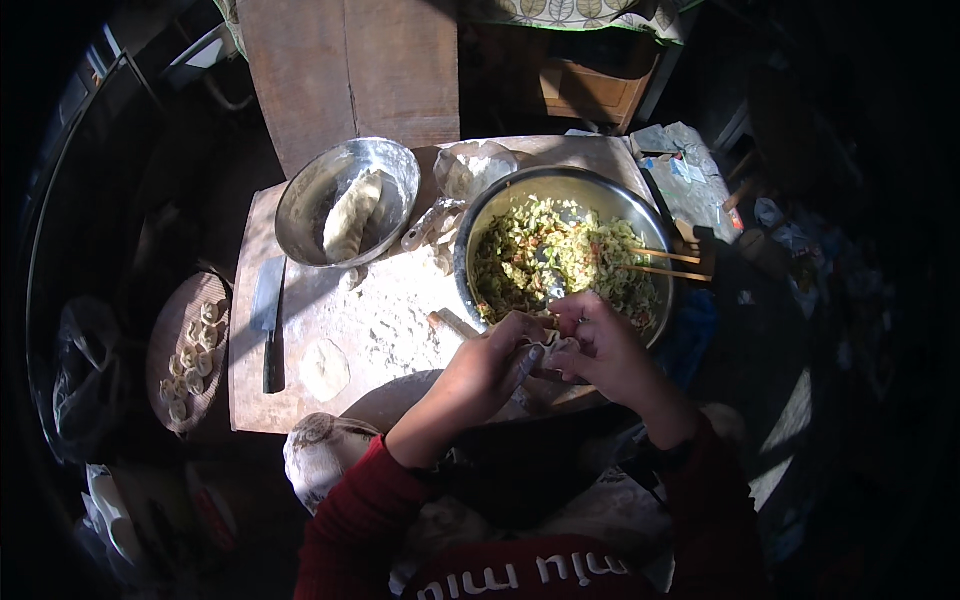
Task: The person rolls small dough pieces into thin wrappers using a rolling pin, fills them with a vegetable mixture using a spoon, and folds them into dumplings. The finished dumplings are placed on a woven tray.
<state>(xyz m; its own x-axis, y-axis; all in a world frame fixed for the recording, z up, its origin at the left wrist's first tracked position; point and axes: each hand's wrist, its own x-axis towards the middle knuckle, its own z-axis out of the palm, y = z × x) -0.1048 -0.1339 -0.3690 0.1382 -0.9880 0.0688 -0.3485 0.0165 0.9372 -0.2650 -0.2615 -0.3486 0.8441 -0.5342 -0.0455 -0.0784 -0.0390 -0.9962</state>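
My left hand (491,356) and my right hand (607,349) together pinch the edges of a filled dough wrapper (553,343), shaped like a dumpling. Both hands are over the near rim of a wide steel basin (466,255). Chopped vegetable filling (517,240) lies inside it, with two wooden chopsticks (667,256) leaning on its right rim. A spoon (555,285) is partly buried in the filling. Left of the basin, a rolling pin (448,322) pokes out, partly hidden by my left arm. One flat round wrapper (325,370) rests on the floured wooden board (247,405).
A cleaver (268,300) lies near the board's left edge. Behind it, a steel bowl (296,229) holds a dough log (352,217), beside a handled scoop of flour (472,172). Several folded dumplings (196,337) sit on a round tray (166,322) to the left.
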